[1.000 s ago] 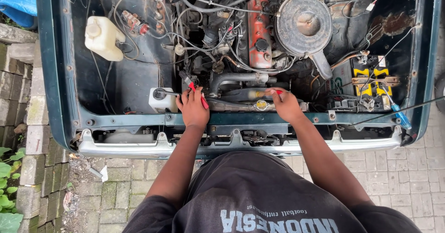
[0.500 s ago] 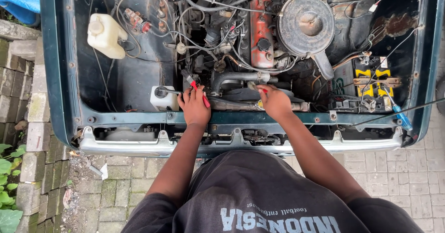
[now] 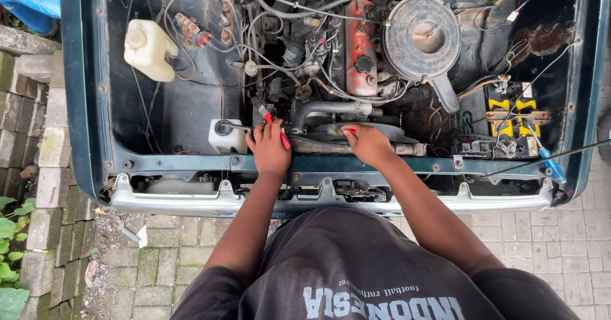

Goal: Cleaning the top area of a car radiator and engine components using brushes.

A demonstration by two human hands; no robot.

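the left hand [image 3: 270, 149] rests on the front crossmember [image 3: 382, 165], a screwdriver [image 3: 272, 121] beside it. the right hand [image 3: 367, 143] lies to its right, on the radiator hose [image 3: 331, 108]. behind sits the valve cover [image 3: 361, 49], the air cleaner [image 3: 422, 36] to its right, the battery [image 3: 512, 119] far right, the washer bottle [image 3: 148, 49] far left.

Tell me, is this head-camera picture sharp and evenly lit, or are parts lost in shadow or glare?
Head view: soft, even daylight, no hard shadows and no glare; the round grey metal air-cleaner lid and the white plastic fluid bottle read clearly. The left hand and right hand look sharp, not blurred. Only the deep recesses under the hoses go dark. Straight edges bow slightly near the frame's borders.
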